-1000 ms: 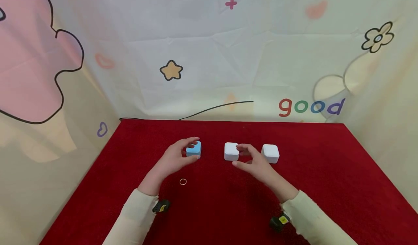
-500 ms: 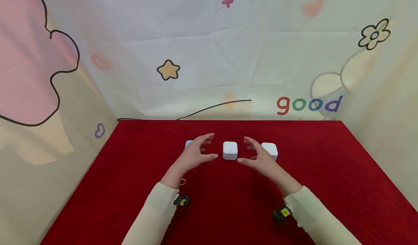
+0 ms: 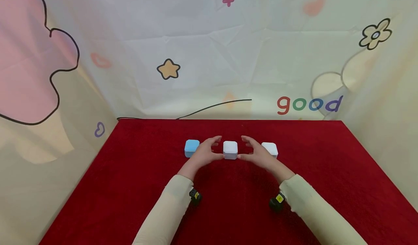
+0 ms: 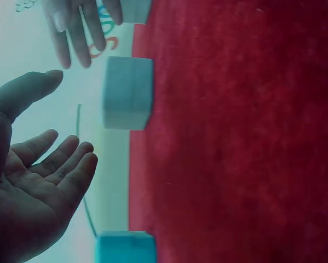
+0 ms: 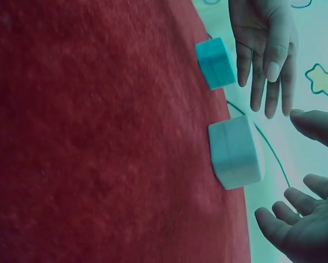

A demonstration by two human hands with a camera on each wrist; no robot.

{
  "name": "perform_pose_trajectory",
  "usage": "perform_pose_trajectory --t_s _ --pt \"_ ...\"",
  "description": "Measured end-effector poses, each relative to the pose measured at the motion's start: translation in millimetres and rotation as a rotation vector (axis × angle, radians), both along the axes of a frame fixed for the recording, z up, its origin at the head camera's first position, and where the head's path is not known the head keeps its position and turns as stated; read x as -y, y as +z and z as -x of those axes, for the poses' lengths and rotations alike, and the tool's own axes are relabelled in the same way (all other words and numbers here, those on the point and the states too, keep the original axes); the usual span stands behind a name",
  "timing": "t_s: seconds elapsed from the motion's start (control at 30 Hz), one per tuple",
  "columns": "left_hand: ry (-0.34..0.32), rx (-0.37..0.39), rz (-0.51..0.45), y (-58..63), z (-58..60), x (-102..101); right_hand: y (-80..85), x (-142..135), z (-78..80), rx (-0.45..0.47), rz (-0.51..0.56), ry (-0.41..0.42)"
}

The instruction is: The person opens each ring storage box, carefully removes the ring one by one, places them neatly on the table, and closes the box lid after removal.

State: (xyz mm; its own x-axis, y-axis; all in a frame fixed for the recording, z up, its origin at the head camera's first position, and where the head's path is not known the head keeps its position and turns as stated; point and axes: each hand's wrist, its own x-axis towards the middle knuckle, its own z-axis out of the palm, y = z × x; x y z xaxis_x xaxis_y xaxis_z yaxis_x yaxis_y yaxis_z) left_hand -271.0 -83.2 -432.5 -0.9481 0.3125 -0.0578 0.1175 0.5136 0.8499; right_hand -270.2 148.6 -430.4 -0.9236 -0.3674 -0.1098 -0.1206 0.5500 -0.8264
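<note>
A white box point(image 3: 230, 150) with rounded corners stands on the red cloth, between my two hands in the head view. My left hand point(image 3: 205, 153) hovers at its left side, fingers spread and slightly bent, holding nothing. On the other side is my right hand point(image 3: 258, 155), its thumb and fingers apart and also holding nothing. Both wrist views show gaps between the hands and this white box point(image 4: 128, 93). Left of it sits a light blue box point(image 3: 191, 148), partly behind my left hand. A second white box point(image 3: 270, 149) is partly hidden by my right hand.
The boxes stand in a row on a table covered with red cloth point(image 3: 228, 208). Behind it hangs a pale printed curtain point(image 3: 202, 49), which also runs down both sides. A dark wrist device point(image 3: 195, 196) is strapped at each sleeve.
My left hand has moved right from the blue box to beside the middle white box. My right hand has shifted slightly. A small ring seen earlier is now hidden from view.
</note>
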Motion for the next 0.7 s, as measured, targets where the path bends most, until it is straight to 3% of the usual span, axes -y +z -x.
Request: perform_pose_trajectory --t_s 0.2,0.7 --pt "-0.001 0.023 0.052 -9.3 8.9 -6 -4.2 1 8.7 0.025 0.017 0.009" --pt "-0.002 0.083 0.068 -21.8 19.8 -13 -14.5 9 22.1 0.069 0.055 0.061"
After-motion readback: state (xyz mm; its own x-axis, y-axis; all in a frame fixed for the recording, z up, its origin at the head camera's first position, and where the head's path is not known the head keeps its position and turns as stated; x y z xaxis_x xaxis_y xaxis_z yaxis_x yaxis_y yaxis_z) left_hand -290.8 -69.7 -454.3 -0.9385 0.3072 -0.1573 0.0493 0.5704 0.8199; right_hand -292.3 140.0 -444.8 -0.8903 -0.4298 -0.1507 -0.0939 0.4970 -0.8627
